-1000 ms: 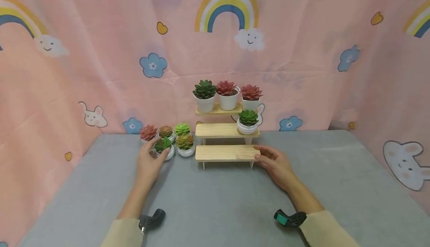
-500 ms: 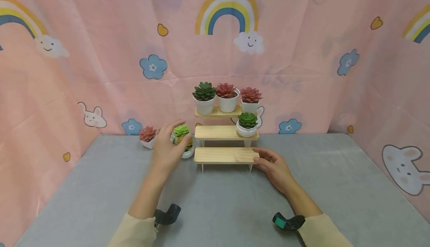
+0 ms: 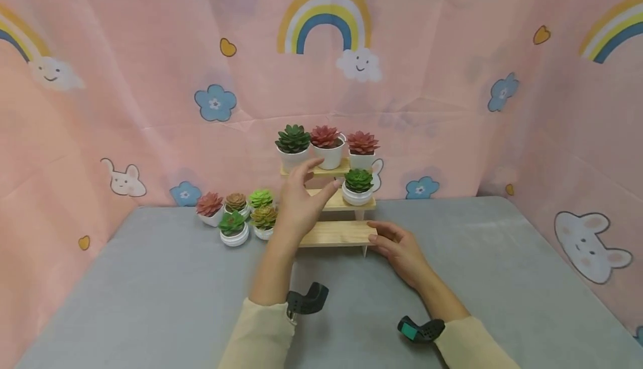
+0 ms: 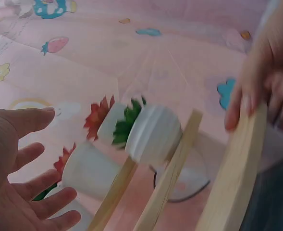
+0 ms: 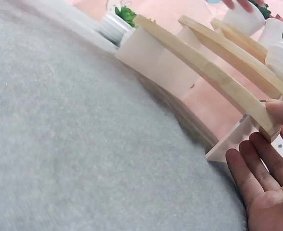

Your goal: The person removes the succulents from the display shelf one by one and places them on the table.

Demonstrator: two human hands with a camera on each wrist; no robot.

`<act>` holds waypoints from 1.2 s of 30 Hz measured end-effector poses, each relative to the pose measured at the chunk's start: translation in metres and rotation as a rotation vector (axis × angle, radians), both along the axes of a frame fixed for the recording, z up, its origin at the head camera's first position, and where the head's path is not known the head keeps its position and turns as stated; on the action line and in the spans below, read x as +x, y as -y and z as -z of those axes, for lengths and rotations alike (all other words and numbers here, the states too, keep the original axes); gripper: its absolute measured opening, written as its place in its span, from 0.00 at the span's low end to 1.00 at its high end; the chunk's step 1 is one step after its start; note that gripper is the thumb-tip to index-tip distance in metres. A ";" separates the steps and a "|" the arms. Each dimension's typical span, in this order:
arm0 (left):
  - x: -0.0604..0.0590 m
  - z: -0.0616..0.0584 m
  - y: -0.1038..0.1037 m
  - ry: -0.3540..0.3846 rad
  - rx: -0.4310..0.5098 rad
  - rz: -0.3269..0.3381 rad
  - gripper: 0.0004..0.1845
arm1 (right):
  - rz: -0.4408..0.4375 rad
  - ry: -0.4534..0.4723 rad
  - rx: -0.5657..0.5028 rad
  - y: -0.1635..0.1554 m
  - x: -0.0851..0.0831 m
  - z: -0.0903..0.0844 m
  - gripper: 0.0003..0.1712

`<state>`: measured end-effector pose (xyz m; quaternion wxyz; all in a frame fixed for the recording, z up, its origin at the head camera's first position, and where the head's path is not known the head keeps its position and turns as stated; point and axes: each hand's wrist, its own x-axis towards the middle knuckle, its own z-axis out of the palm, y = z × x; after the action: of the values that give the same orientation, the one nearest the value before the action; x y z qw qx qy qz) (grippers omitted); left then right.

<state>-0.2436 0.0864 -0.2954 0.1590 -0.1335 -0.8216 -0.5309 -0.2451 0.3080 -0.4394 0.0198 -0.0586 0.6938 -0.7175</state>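
A three-tier wooden stand (image 3: 334, 234) stands at the back of the grey table. Its top step holds a dark green succulent (image 3: 293, 145) and two red ones (image 3: 326, 143) in white pots. On the middle step sits a green succulent in a low white pot (image 3: 358, 186), also in the left wrist view (image 4: 153, 132). My left hand (image 3: 313, 182) hovers with spread fingers before the middle and top steps and holds nothing (image 4: 21, 178). My right hand (image 3: 387, 239) touches the right end of the bottom step (image 5: 203, 67), thumb on the edge, fingers straight (image 5: 264, 178).
Several small potted succulents stand on the table left of the stand: red (image 3: 209, 207), brown (image 3: 235, 202), light green (image 3: 260, 197), dark green (image 3: 232, 226) and yellow-green (image 3: 263, 218). A pink cartoon curtain (image 3: 150, 78) closes off the back and sides. Grey table surface (image 3: 150, 302) lies in front.
My left hand left the pots on the table and rose to the right, up to the stand, with nothing in it. My right hand stayed at the bottom step's end.
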 end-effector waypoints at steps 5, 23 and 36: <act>-0.007 0.008 -0.022 -0.026 0.061 0.024 0.30 | -0.007 -0.013 0.001 0.000 0.000 0.000 0.29; -0.030 0.045 -0.054 0.042 0.005 0.089 0.27 | -0.016 -0.021 -0.050 0.000 0.001 0.000 0.29; -0.028 0.053 -0.067 -0.001 -0.083 -0.002 0.29 | -0.027 -0.054 -0.054 -0.002 0.002 0.000 0.28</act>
<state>-0.2711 0.1535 -0.3489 0.1543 -0.1395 -0.8430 -0.4961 -0.2434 0.3102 -0.4391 0.0091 -0.0880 0.6738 -0.7336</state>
